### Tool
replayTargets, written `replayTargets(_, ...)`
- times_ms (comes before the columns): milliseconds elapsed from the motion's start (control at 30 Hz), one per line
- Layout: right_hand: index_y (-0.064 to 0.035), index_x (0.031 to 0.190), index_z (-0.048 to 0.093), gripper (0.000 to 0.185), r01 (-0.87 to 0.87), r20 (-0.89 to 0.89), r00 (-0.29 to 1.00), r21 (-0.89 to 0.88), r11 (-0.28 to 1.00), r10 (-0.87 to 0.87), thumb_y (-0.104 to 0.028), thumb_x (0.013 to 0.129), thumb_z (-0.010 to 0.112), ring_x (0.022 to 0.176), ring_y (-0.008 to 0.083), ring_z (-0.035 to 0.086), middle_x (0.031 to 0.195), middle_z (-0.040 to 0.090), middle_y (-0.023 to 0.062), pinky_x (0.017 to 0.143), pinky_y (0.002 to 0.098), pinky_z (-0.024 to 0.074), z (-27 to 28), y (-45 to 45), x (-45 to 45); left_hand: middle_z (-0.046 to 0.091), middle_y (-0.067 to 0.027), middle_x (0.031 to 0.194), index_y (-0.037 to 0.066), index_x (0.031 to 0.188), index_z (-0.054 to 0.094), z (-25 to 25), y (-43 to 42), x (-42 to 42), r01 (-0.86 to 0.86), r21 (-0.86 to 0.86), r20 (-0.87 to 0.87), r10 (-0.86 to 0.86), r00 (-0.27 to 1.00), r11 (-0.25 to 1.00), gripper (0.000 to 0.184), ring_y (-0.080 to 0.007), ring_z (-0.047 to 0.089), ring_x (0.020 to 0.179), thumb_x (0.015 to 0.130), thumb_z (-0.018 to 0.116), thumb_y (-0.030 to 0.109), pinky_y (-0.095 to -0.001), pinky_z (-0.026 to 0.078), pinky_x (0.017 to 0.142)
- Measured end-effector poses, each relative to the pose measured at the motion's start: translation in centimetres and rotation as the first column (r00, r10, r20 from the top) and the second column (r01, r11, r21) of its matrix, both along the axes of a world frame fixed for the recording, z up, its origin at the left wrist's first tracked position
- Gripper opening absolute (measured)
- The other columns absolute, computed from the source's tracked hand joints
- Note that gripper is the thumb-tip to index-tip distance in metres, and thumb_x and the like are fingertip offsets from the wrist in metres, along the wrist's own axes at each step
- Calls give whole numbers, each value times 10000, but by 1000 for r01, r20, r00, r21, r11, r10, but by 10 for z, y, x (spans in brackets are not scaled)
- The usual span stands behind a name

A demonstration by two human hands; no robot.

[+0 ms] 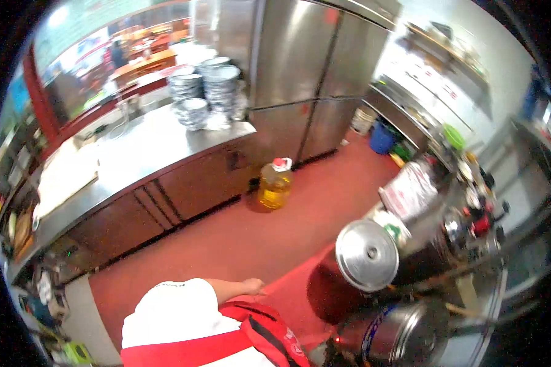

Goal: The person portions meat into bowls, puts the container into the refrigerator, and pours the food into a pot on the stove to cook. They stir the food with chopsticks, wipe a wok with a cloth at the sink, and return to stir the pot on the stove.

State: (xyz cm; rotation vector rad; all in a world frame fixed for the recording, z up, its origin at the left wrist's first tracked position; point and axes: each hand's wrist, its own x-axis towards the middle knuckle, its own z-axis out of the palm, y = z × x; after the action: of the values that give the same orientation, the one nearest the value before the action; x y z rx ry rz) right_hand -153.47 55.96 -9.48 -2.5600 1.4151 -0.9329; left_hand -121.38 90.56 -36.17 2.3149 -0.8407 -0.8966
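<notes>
My left hand (pixel 254 287) shows small at the lower middle, reaching out from a white sleeve (pixel 177 306) just above my red apron (pixel 275 333). Its fingers are too small and blurred to make out as open or closed, and no held object can be seen. My right hand is not in view. Nearest to the left hand is the apron, with the red floor (pixel 226 257) beyond. A large bottle of yellow oil (pixel 275 188) with a red cap stands upright on the floor, well apart from the hand.
A steel counter (pixel 141 144) at the left bears stacked bowls (pixel 220 82). Behind stands a steel refrigerator (pixel 291 55). At the right are a lidded pot (pixel 367 254), another metal pot (pixel 419 336), a filled plastic bag (pixel 410 189) and a blue bucket (pixel 382 137).
</notes>
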Motion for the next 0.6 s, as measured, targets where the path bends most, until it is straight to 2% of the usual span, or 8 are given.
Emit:
replayTargets(100, -102, 1101, 617, 281, -121, -33, 992, 20, 992, 122, -285, 947, 470, 824, 329, 630, 946, 656, 160, 741, 430, 487, 7, -22, 71, 644, -243, 972, 46, 931, 690, 37, -8, 23, -44, 2, -158, 43, 987, 999, 543, -410, 613, 968, 862, 510, 555, -503, 469, 851)
replayTargets(200, -110, 1095, 616, 281, -237, -58, 969, 44, 970, 239, -297, 950, 464, 808, 334, 630, 920, 661, 159, 735, 435, 485, 6, -43, 139, 645, -245, 976, 53, 937, 695, 32, -4, 43, -130, 2, -107, 129, 986, 992, 544, -399, 617, 973, 907, 422, 523, -505, 464, 858)
replayTargets(233, -113, 1093, 616, 281, -276, -69, 958, 55, 959, 280, -301, 951, 462, 802, 336, 630, 911, 662, 159, 734, 436, 484, 6, -50, 160, 658, -224, 967, 60, 941, 702, 25, -1, 53, -209, 82, -157, 220, 963, 975, 524, -388, 628, 959, 913, 403, 489, -510, 466, 855)
replayTargets(333, -121, 1087, 615, 282, -375, -117, 916, 92, 922, 384, -313, 954, 456, 786, 342, 630, 885, 667, 159, 729, 441, 483, 0, -74, 224, 676, -187, 954, 75, 920, 717, 3, 24, 89, -251, 182, -200, 285, 937, 951, 436, -360, 648, 932, 888, 472, 433, -505, 482, 835)
replayTargets(400, -126, 1083, 615, 283, -439, -142, 881, 111, 892, 451, -320, 956, 452, 776, 346, 630, 868, 671, 158, 725, 444, 482, -9, -90, 273, 691, -152, 935, 99, 887, 733, -86, 40, 108, -259, 285, 93, 242, 966, 923, 305, -315, 670, 898, 850, 554, 343, -473, 513, 806)
replayTargets(467, -103, 1076, 628, 274, -501, -156, 843, 120, 857, 515, -294, 916, 514, 847, 379, 613, 922, 660, 181, 771, 463, 472, -19, -112, 322, 696, -149, 941, 96, 872, 740, -59, 48, 139, -259, 445, -7, 293, 956, 857, 228, -288, 678, 898, 808, 614, 276, -439, 533, 798)
replayTargets(533, -110, 1211, 571, 385, -515, -117, 818, 288, 808, 563, -278, 865, 581, 964, 390, 590, 1063, 637, 183, 845, 492, 456, -36, -133, 367, 691, -155, 977, 81, 912, 732, -47, 51, 168, -415, 516, -37, 503, 864, 750, 233, -292, 671, 936, 809, 620, 258, -428, 536, 811)
replayTargets(600, -106, 1287, 516, 506, -643, -257, 685, 227, 731, 682, -254, 817, 632, 1036, 383, 565, 1170, 589, 177, 899, 492, 442, -29, -157, 410, 682, -159, 1020, 69, 958, 720, -37, 36, 196, -504, 560, -9, 613, 790, 658, 255, -299, 660, 975, 810, 621, 252, -427, 534, 826)
